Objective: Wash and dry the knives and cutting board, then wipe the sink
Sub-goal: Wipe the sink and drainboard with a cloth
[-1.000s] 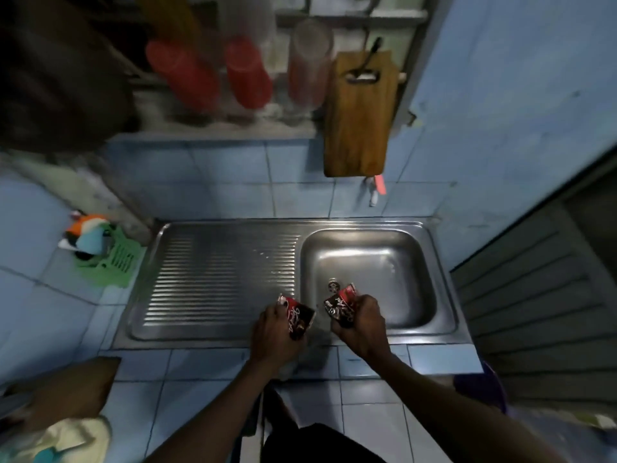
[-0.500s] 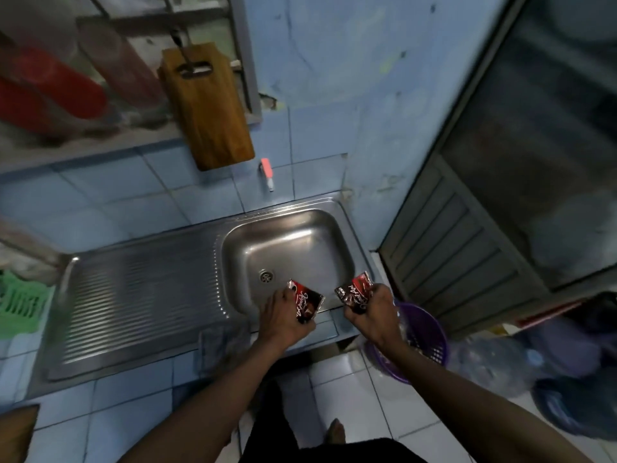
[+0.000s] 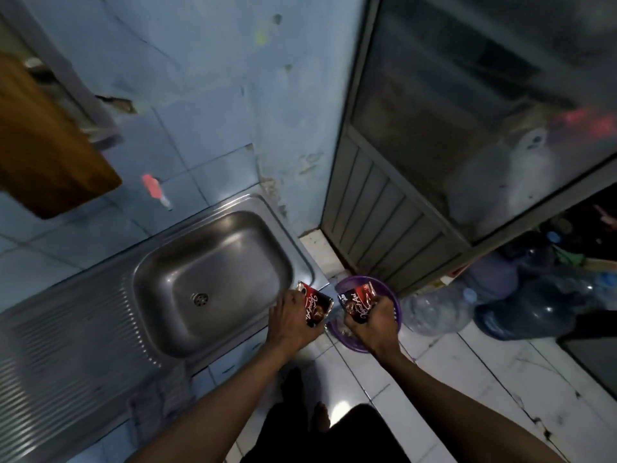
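Your left hand (image 3: 293,320) grips one red sachet (image 3: 315,307), your right hand (image 3: 375,324) another (image 3: 359,300) above a purple basket (image 3: 394,297), beside the steel sink (image 3: 213,279); the cutting board (image 3: 46,148) hangs on the wall.

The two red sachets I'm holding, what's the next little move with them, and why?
Probably let the right hand drop its sachet into the purple basket, since it is held right above it, then bring the left hand and its sachet across from the sink edge to drop too. Both look like empty wrappers, and the basin looks clear.
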